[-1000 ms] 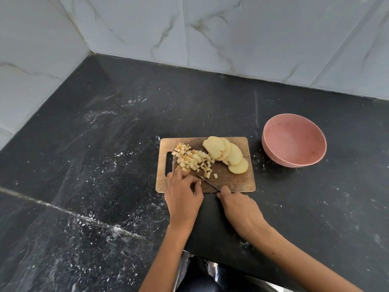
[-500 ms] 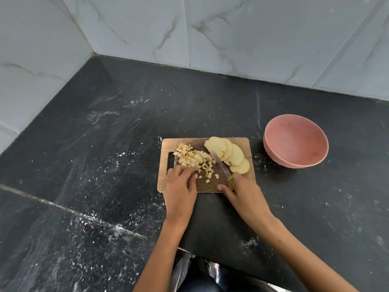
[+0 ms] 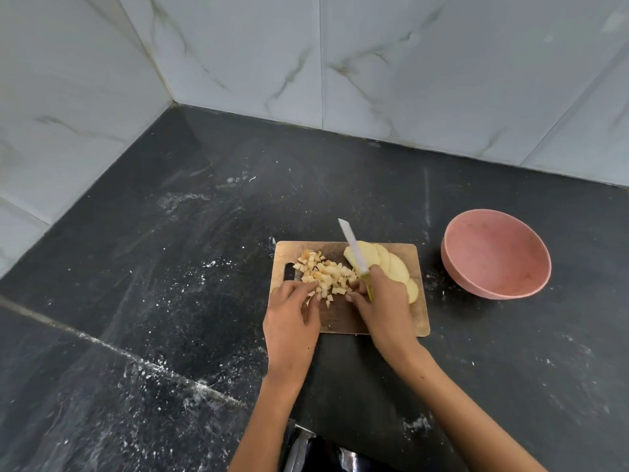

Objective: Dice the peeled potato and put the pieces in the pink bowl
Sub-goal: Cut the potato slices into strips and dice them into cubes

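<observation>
Worn wooden cutting board (image 3: 401,321), matt pink bowl (image 3: 493,264), dusty dark stone counter (image 3: 170,301), glossy marble-look tiles (image 3: 408,63).

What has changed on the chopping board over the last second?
The right hand moved up onto the board, swinging the knife to point away over the slices. Both hands now gather the dice; the left hand barely moved. The slices and pink bowl stayed put.

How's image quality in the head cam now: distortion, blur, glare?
Head view: wide-angle bending shows in the wall tile seams; soft, even light, faint sheen on the black counter near the corner, no hard glare; pink bowl throws a soft shadow leftward; knife and diced potato fairly sharp.
</observation>
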The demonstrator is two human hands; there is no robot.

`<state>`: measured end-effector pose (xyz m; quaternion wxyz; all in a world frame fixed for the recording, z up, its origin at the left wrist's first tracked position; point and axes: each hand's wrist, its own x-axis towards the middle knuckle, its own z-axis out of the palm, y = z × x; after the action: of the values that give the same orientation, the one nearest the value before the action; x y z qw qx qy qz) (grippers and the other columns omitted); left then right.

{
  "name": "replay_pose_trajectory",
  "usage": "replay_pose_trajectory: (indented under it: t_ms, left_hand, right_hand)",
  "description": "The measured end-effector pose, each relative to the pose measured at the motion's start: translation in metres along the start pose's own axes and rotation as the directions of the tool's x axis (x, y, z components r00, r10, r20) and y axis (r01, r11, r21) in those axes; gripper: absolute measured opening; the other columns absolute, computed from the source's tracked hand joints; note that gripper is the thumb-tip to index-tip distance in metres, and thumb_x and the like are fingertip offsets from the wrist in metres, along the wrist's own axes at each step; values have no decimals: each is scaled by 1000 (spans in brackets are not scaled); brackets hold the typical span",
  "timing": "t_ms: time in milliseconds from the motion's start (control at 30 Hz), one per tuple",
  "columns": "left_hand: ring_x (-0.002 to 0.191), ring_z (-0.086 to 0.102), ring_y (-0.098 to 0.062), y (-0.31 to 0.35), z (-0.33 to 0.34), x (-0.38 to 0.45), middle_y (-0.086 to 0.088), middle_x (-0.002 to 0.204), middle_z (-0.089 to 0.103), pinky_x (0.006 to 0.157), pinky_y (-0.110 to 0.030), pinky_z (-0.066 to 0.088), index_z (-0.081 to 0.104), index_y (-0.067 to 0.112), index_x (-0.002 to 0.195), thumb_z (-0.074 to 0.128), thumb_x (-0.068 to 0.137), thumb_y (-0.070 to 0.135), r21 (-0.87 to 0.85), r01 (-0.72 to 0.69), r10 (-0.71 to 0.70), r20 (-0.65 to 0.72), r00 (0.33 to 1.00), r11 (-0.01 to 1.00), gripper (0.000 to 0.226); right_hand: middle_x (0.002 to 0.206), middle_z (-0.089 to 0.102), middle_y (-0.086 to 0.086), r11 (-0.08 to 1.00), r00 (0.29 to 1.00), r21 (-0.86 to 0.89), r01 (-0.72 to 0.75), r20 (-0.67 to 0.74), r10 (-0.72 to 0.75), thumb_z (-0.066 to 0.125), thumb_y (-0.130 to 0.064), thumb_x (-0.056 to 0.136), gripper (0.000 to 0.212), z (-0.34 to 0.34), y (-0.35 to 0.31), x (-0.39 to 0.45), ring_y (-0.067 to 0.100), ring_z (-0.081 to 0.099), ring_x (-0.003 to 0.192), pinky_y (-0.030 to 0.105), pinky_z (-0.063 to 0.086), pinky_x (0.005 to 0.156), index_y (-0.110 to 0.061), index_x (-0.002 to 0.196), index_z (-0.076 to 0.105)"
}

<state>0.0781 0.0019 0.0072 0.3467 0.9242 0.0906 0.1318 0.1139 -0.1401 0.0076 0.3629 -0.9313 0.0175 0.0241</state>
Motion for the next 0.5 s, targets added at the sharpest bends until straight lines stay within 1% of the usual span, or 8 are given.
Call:
replay_pose_trajectory:
  t_ms: [100,200,267,300,333,400,433,500]
  left_hand:
    - [91,56,-10,-1,2,1,10,97,62,70,-28,50,73,19,105,71,84,12,0,-28,28,0,1000,1000,22]
    - [94,56,-8,1,4,4,9,99,63,75,-30,51,73,18,104,71,83,11,0,-73,73,-1,997,997,22]
    - [97,57,-9,3,5,7,8,101,64,79,-29,50,73,17,104,71,83,10,-2,-100,100,5,995,995,22]
    - [97,56,-9,4,5,10,7,101,64,80,-27,49,73,17,104,71,83,10,-4,-114,114,9,993,993,22]
    - [98,55,-8,6,6,12,8,102,64,81,-25,47,72,17,104,71,84,11,-5,-127,128,14,992,992,21]
    - [100,54,-9,9,9,18,7,103,65,85,-25,45,72,17,105,71,85,14,5,-163,163,34,986,987,20]
    - [102,54,-11,11,12,21,6,106,66,88,-26,45,72,17,106,71,85,16,13,-180,179,53,982,984,21]
    - [110,54,-14,17,18,29,5,113,66,95,-29,40,71,18,110,69,87,21,44,-203,197,114,974,978,24]
  right_hand:
    - [75,54,-9,998,999,-47,-39,-25,37,66,-13,86,30,-6,11,-3,5,50,68,25,40,56,-24,78,40]
    - [74,50,-6,998,1000,-57,22,-16,-23,57,-11,92,22,2,1,-3,10,47,66,27,37,57,-21,81,40]
    - [76,56,-2,998,999,-16,52,16,-52,53,-12,94,18,5,-6,-1,14,54,69,31,44,58,-18,82,42]
    - [80,61,0,999,999,9,44,25,-44,53,-13,95,14,4,-8,1,16,58,73,34,49,62,-16,84,44]
    - [84,65,1,999,999,32,26,19,-27,54,-14,95,10,1,-7,2,15,61,75,34,51,65,-14,87,48]
    - [84,67,-5,999,999,39,-13,-42,15,58,-16,93,7,-8,0,5,8,59,73,21,49,62,-13,89,53]
    - [83,66,-7,999,996,35,-39,-74,42,61,-16,91,7,-14,4,6,6,58,72,18,46,60,-13,89,55]
    - [81,65,-9,993,989,69,-95,-110,102,66,-15,88,9,-24,12,7,6,59,74,22,46,64,-14,85,58]
